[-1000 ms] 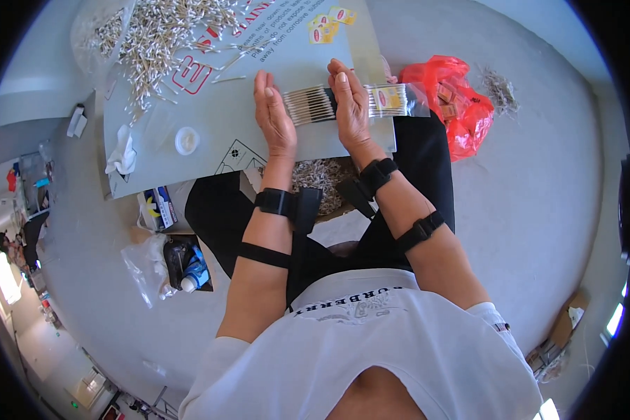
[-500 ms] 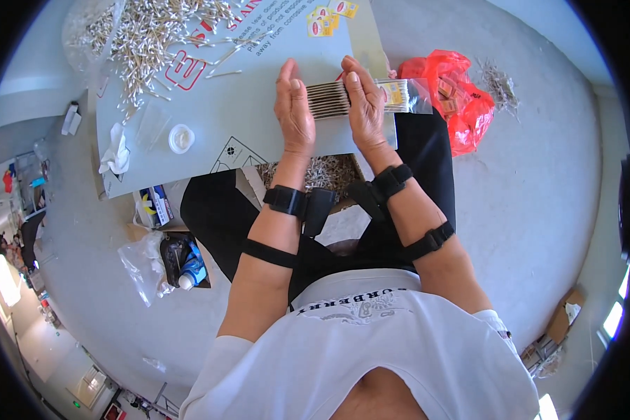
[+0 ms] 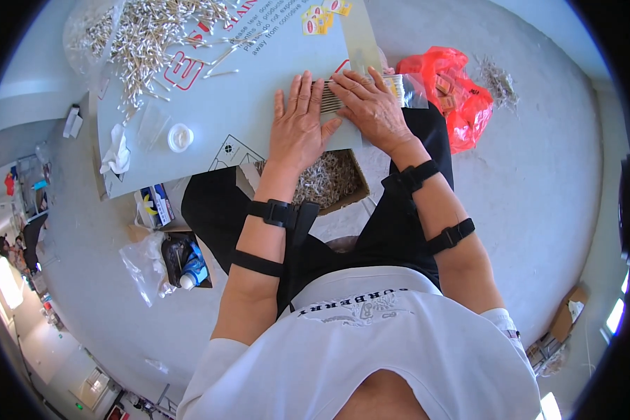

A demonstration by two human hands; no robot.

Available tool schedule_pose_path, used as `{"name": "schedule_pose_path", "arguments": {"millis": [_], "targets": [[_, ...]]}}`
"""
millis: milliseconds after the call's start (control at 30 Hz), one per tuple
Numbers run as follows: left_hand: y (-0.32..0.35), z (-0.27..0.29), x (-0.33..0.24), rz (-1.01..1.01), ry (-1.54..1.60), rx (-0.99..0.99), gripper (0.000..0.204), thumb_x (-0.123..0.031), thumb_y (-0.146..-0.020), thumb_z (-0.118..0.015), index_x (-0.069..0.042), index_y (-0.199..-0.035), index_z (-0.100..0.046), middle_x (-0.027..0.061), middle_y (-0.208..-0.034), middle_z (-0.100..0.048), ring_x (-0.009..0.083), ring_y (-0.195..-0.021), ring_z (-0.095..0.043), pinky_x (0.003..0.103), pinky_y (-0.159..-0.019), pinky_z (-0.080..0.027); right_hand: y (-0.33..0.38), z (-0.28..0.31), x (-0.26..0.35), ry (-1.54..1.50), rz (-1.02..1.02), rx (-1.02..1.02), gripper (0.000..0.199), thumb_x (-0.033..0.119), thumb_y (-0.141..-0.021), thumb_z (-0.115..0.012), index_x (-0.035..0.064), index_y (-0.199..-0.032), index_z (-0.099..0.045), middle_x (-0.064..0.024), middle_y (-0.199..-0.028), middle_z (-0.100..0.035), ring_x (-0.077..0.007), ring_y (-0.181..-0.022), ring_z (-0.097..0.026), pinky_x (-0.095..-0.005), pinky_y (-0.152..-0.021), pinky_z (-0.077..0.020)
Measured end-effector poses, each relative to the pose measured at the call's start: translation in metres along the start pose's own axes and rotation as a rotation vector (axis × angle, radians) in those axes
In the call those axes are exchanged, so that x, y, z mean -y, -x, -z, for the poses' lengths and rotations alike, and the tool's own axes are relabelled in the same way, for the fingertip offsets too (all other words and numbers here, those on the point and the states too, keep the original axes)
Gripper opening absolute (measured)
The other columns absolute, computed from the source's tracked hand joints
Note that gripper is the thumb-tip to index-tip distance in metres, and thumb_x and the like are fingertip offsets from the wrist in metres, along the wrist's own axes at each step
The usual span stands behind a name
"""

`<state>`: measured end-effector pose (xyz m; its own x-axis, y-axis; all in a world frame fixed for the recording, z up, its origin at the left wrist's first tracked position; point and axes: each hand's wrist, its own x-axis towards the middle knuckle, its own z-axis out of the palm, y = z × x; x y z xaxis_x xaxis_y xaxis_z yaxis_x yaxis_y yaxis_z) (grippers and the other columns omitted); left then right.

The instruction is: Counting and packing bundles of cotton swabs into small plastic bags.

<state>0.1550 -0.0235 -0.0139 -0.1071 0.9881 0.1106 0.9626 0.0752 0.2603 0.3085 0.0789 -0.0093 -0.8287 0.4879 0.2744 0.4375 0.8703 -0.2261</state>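
Observation:
A row of cotton swabs (image 3: 330, 100) lies side by side near the table's front edge, with a clear plastic bag (image 3: 416, 91) around its right end. My left hand (image 3: 299, 129) rests palm down over the left end of the row, fingers stretched forward. Flat across the row's middle and right part lies my right hand (image 3: 373, 114), fingers extended, its fingertips close to the left hand. Both hands are open, and they hide much of the swabs. Beyond them, small yellow cards (image 3: 319, 25) lie on the table.
Loose cotton swabs (image 3: 150, 52) are heaped at the table's far left. A round white tub (image 3: 180, 138) and crumpled tissue (image 3: 117, 155) sit at left. Between my legs stands a cardboard box (image 3: 360, 183) of swabs. A red plastic bag (image 3: 471, 124) is right of the table.
Both hands have turned from standing on edge around the swabs to lying palm down over them. The yellow card at the bag's right end is now covered by my right hand.

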Motion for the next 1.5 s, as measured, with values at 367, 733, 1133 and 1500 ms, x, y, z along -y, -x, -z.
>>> {"name": "schedule_pose_path", "arguments": {"millis": [367, 733, 1133, 1500], "targets": [[-0.001, 0.001, -0.003, 0.002, 0.000, 0.039, 0.073, -0.046, -0.092, -0.050, -0.006, -0.148, -0.026, 0.0128, -0.155, -0.023, 0.0255, -0.145, -0.018, 0.049, -0.117, -0.011, 0.022, 0.006, -0.032, -0.055, -0.447, -0.199, 0.047, 0.039, -0.094, -0.050, 0.0186, -0.136, -0.049, -0.0099, -0.149, -0.035, -0.0287, -0.140, -0.028, -0.0534, -0.113, -0.0173], [-0.011, -0.004, -0.025, -0.024, 0.055, 0.052, 0.074, -0.042, -0.091, -0.054, -0.006, -0.149, -0.023, 0.0126, -0.156, -0.020, 0.0261, -0.145, -0.016, 0.048, -0.117, -0.011, 0.029, -0.010, -0.038, -0.254, -0.492, -0.084, 0.046, 0.039, -0.098, -0.042, 0.0205, -0.140, -0.045, -0.0134, -0.151, -0.030, -0.0355, -0.141, -0.024, -0.0520, -0.113, -0.0176], [-0.016, -0.005, -0.032, -0.036, 0.051, 0.063, 0.074, -0.041, -0.092, -0.053, -0.006, -0.149, -0.022, 0.0140, -0.156, -0.019, 0.0273, -0.145, -0.015, 0.048, -0.117, -0.011, 0.029, -0.010, -0.040, -0.326, -0.437, -0.151, 0.044, 0.036, -0.098, -0.044, 0.0174, -0.138, -0.048, -0.0185, -0.146, -0.036, -0.0363, -0.137, -0.029, -0.0468, -0.114, -0.0201], [-0.024, -0.015, -0.041, -0.021, 0.144, 0.051, 0.069, -0.035, -0.093, -0.054, -0.003, -0.147, -0.025, 0.0168, -0.155, -0.020, 0.0292, -0.145, -0.017, 0.046, -0.117, -0.013, 0.035, -0.016, -0.039, -0.673, -0.564, -0.408, 0.039, 0.031, -0.099, -0.047, 0.0102, -0.130, -0.056, -0.0171, -0.140, -0.046, -0.0308, -0.135, -0.038, -0.0418, -0.113, -0.0242]]}}
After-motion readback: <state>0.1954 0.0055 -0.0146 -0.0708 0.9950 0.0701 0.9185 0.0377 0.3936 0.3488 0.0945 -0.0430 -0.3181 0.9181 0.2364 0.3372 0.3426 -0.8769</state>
